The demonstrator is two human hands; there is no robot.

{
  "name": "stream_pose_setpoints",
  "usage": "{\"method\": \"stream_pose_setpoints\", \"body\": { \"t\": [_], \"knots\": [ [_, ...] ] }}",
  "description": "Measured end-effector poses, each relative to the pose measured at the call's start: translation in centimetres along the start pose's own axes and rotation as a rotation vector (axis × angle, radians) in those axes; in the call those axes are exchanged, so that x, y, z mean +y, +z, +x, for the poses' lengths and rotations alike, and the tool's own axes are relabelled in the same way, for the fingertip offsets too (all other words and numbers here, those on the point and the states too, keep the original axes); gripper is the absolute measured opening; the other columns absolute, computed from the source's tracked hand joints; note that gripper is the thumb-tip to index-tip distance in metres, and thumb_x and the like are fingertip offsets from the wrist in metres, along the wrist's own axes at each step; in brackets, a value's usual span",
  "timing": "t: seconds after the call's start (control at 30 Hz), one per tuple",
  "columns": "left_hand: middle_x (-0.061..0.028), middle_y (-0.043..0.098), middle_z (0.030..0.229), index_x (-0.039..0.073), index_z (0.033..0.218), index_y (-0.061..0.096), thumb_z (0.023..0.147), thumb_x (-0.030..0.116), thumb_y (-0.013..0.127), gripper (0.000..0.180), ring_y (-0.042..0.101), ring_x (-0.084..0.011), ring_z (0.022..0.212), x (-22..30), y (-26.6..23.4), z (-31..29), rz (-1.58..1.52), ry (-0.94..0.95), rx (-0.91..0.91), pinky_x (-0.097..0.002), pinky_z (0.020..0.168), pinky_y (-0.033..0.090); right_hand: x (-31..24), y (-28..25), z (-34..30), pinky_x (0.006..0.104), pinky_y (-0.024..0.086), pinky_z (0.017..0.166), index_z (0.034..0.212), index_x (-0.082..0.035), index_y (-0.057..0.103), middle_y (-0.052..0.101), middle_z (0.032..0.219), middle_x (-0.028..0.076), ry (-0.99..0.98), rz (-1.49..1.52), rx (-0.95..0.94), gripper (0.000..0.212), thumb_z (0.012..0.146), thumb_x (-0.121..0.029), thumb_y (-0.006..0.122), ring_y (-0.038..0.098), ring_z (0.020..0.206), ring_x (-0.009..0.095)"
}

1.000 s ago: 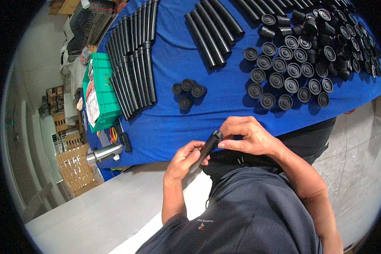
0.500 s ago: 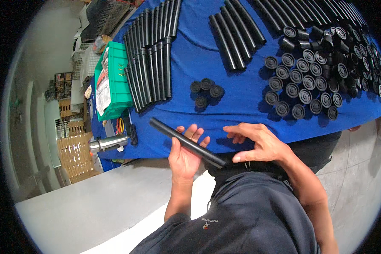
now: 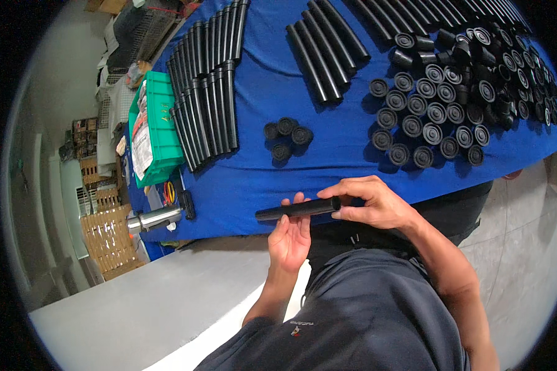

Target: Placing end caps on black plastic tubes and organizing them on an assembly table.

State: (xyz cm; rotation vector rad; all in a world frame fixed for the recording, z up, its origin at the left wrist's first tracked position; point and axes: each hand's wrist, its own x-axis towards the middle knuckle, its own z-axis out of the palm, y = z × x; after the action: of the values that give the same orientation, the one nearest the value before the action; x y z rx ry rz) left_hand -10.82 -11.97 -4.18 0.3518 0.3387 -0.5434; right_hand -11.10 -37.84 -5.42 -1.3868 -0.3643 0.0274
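Observation:
A short black tube (image 3: 315, 206) is held nearly level over the front edge of the blue-covered table. My left hand (image 3: 288, 245) has it from below, thumb in front and fingers behind. At the tube's right end, where a dark open mouth shows, my right hand (image 3: 380, 205) closes its thumb and fingers around the rim. Just beyond the tube, a small cluster of round black caps (image 3: 284, 127) lies on the cloth. More ringed black caps (image 3: 436, 112) spread over the right side, some piled up.
Rows of capped black tubes (image 3: 198, 105) lie at left, with plain tubes (image 3: 320, 59) at the back. A green crate (image 3: 167, 127) stands at the left edge, near a metal cylinder (image 3: 155, 219) and a black-handled tool (image 3: 187, 204). Blue cloth (image 3: 229, 191) covers the table.
The tube has swung from a slant to nearly level and shifted right. My right hand, earlier apart from it with fingers spread, now grips its right end.

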Motion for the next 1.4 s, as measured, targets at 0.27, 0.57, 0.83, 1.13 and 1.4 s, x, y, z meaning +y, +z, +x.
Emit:
{"method": "stream_pose_setpoints", "body": {
  "t": [0.27, 0.57, 0.83, 1.13, 1.4],
  "knots": [
    [-0.0153, 0.049, 0.145, 0.004, 0.136, 0.051, 0.098, 0.004, 0.053, 0.038, 0.045, -0.0287, 0.136, -0.3, -1.7, -1.1, -0.117, -0.074, 0.097, -0.0412, 0.108, 0.05, -0.8, 0.0, -0.1, 0.0313, 0.052, 0.074, 0.119, -0.005, 0.069, 0.073, 0.099, 0.01, 0.095, 0.134, 0.016, 0.04, 0.081, -0.015, 0.078, 0.065, 0.081, 0.016],
    [-0.0161, 0.048, 0.145, 0.024, 0.153, 0.031, 0.094, 0.007, 0.061, 0.068, 0.042, -0.0328, 0.138, -3.4, 0.8, 1.0, 0.123, -0.156, -0.076, -0.0428, 0.104, 0.05, -0.1, 0.1, 0.0, 0.0294, 0.05, 0.069, 0.105, -0.004, 0.07, 0.07, 0.09, 0.004, 0.108, 0.096, 0.081, 0.036, 0.077, -0.022, 0.083, 0.062, 0.077, 0.015],
    [-0.0164, 0.055, 0.138, 0.02, 0.131, 0.057, 0.09, 0.009, 0.069, 0.044, 0.054, -0.0346, 0.127, -3.1, -0.3, 2.6, 0.146, -0.155, -0.116, -0.0442, 0.101, 0.052, 0.0, 0.5, 0.1, 0.029, 0.05, 0.067, 0.104, -0.002, 0.066, 0.062, 0.082, 0.004, 0.092, -0.054, 0.035, 0.042, 0.074, -0.023, 0.085, 0.061, 0.075, 0.014],
    [-0.0244, 0.06, 0.127, 0.013, 0.116, 0.055, 0.085, 0.015, 0.075, 0.036, 0.062, -0.0401, 0.114, 1.3, -1.2, 5.9, 0.369, 0.21, -0.182, -0.0493, 0.095, 0.056, -1.2, 1.0, 4.7, 0.0372, 0.055, 0.069, 0.125, 0.001, 0.051, 0.056, 0.107, 0.017, 0.063, -0.594, 0.238, 0.055, 0.078, -0.012, 0.078, 0.065, 0.086, 0.03],
    [-0.0227, 0.064, 0.123, 0.012, 0.115, 0.054, 0.084, 0.007, 0.074, 0.037, 0.063, -0.038, 0.114, 0.3, -1.3, 6.3, 0.375, 0.212, -0.195, -0.0516, 0.094, 0.056, 1.4, 1.0, 10.0, 0.0417, 0.057, 0.074, 0.133, 0.01, 0.039, 0.055, 0.106, 0.022, 0.055, -1.063, 0.25, 0.079, 0.074, -0.021, 0.081, 0.063, 0.093, 0.038]
  ]
}}
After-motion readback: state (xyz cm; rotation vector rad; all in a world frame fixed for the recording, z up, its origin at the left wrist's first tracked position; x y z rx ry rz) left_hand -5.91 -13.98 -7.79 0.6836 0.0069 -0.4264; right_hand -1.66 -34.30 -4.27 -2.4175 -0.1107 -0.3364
